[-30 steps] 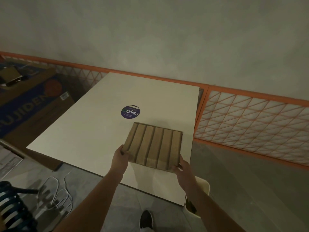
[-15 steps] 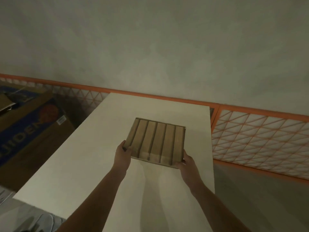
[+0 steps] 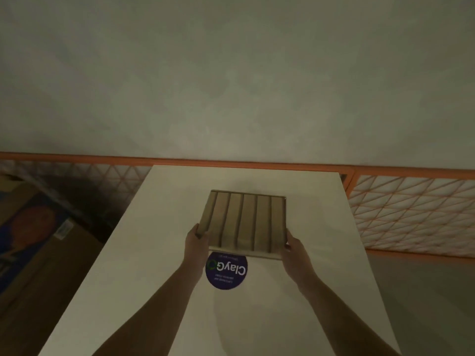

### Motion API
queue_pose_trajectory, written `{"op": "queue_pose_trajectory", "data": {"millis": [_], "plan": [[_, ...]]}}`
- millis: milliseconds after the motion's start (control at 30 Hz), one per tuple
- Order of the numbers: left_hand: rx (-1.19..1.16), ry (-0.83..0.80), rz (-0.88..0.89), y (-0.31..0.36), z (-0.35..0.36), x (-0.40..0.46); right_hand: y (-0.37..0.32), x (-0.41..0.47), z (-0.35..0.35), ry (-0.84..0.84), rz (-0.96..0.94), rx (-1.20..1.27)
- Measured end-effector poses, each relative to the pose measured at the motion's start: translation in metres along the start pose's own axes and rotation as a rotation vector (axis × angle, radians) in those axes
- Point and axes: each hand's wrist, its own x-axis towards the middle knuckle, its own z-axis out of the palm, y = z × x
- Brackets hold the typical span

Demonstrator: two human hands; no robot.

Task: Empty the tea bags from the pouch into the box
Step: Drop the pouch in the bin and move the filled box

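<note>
A shallow brown box (image 3: 244,223), split by dividers into several long slots, is over the middle of the white table (image 3: 154,265). My left hand (image 3: 196,242) grips its near left corner and my right hand (image 3: 293,249) grips its near right corner. The slots look bare of contents. No pouch or tea bags are in view.
A round purple sticker (image 3: 226,271) reading "ClayGo" lies on the table just before the box. A large cardboard carton (image 3: 33,240) stands on the floor at the left. An orange mesh barrier (image 3: 411,211) runs along the grey wall behind the table.
Both hands have carried the box forward, from the table's near edge to past the purple sticker. The view has moved in over the table.
</note>
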Motion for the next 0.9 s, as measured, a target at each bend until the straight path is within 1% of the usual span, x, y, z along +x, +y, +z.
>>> {"op": "queue_pose_trajectory", "data": {"millis": [100,200,300,367,467,567,633,700,900], "plan": [[0.01,-0.005,-0.004,-0.006,0.001,0.029,-0.014,0.011,0.008,0.019,-0.003,-0.016],[0.002,-0.022,0.023,-0.015,0.002,0.061,-0.031,0.023,0.012,0.075,0.0,-0.035],[-0.052,-0.006,0.026,-0.007,0.006,0.082,-0.039,0.039,0.015,0.123,-0.01,-0.021],[-0.073,0.001,0.041,0.001,0.009,0.096,-0.044,0.052,0.016,0.147,-0.031,-0.084],[-0.06,-0.003,0.091,0.009,0.017,0.118,-0.052,0.07,0.016,0.153,-0.048,-0.167],[-0.026,-0.033,0.03,0.023,0.024,0.129,-0.057,0.089,0.017,0.149,-0.07,-0.217],[0.023,-0.037,0.074,0.026,0.028,0.14,-0.061,0.101,0.017,0.146,-0.068,-0.229],[0.081,-0.013,0.133,0.026,0.031,0.153,-0.064,0.114,0.015,0.155,-0.062,-0.25],[0.103,0.034,0.137,0.035,0.039,0.179,-0.075,0.148,0.01,0.151,-0.077,-0.316]]}}
